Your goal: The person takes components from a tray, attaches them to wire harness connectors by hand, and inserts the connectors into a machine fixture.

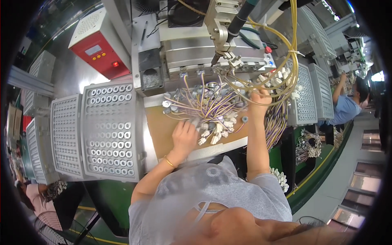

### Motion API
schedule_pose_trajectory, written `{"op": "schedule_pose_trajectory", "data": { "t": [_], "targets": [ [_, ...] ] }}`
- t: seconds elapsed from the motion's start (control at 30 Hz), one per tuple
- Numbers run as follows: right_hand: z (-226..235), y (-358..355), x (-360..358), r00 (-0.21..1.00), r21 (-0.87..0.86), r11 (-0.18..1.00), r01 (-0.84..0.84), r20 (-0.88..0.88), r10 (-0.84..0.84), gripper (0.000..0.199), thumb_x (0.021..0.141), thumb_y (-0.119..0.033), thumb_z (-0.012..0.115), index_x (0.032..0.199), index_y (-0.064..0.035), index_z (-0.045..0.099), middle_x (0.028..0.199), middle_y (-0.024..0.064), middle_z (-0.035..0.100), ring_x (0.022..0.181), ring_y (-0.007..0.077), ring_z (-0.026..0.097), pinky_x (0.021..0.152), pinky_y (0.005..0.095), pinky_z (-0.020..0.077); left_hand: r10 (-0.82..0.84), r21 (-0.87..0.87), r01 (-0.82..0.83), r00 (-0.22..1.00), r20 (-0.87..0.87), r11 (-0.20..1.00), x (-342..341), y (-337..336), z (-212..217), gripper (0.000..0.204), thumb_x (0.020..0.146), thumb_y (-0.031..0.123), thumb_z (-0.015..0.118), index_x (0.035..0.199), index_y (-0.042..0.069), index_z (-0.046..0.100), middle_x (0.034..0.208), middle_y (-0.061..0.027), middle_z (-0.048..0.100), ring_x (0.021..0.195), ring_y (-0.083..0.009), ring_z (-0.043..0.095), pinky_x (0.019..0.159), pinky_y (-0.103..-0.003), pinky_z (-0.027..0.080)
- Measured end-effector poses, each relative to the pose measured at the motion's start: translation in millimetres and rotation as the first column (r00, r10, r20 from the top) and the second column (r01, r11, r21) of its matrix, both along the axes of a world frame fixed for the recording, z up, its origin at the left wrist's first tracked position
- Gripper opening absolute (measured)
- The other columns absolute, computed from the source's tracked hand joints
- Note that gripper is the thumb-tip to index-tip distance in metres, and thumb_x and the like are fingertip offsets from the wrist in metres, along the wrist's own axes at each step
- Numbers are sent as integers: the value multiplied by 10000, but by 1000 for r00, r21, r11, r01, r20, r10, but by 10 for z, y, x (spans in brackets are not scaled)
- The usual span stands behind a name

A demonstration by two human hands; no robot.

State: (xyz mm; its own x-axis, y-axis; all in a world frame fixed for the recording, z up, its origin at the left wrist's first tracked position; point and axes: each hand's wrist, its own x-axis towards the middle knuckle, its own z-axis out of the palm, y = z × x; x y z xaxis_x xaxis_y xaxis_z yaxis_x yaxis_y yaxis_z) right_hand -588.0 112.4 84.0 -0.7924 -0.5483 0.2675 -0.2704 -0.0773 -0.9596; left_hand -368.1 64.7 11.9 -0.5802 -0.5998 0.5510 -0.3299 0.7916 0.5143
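My left hand, with a gold-coloured bracelet at the wrist, is at the near left edge of a pile of wire leads. Its fingers are curled together, and what lies at their tips is too blurred to name. The purple, yellow and white leads end in white plug connectors and small round grey parts. Farther right, my right hand is closed beside white connectors, partly behind looped yellow tubes. What it grips is hidden. Two leads run up to a metal fixture.
A soldering head hangs over the fixture. Grey trays of metal rings stand left, below a red and white control box. A thick bundle of leads hangs right of my right forearm. Another person works at far right.
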Motion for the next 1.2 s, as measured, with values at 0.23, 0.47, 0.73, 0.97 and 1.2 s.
{"op": "schedule_pose_trajectory", "data": {
  "t": [0.23,0.47,0.73,0.97,1.2],
  "targets": [
    [-435,-400,-321,895,-356,929,102,441,71,218,773,-82,513,598,-120,388,526,-29,366,420,92,406,342,212,313,-32,330,47,998,-50,943,60,-96,58,202,631,6,588,833,19,587,694,-98,509,583,-228,495,525,-333,427],
    [-842,49,-939,688,-455,810,-370,452,568,159,837,-161,390,738,-85,489,621,3,469,523,120,451,479,276,398,-122,728,79,992,7,681,208,-162,76,212,634,144,583,826,65,630,666,-182,573,619,-330,567,598,-391,462],
    [-863,-440,-1079,855,-86,973,215,497,-145,378,828,-270,551,985,56,444,914,173,511,655,222,528,561,337,449,-147,872,375,927,-345,314,345,-274,94,244,612,46,606,854,14,615,635,-130,582,558,-156,562,529,-302,436],
    [-675,-422,-1028,956,56,998,1,294,-17,394,840,-322,509,890,64,453,797,176,535,645,235,531,589,375,467,-155,394,12,930,333,919,513,-358,169,103,652,90,552,726,24,580,611,-131,565,551,-277,559,519,-382,423],
    [-846,155,-1163,942,370,923,108,-334,23,109,766,-122,543,695,-42,519,659,89,561,591,166,515,551,349,422,-30,411,-38,987,159,911,782,-417,459,106,668,152,553,739,92,605,619,-112,573,574,-303,564,541,-391,437]
  ]
}}
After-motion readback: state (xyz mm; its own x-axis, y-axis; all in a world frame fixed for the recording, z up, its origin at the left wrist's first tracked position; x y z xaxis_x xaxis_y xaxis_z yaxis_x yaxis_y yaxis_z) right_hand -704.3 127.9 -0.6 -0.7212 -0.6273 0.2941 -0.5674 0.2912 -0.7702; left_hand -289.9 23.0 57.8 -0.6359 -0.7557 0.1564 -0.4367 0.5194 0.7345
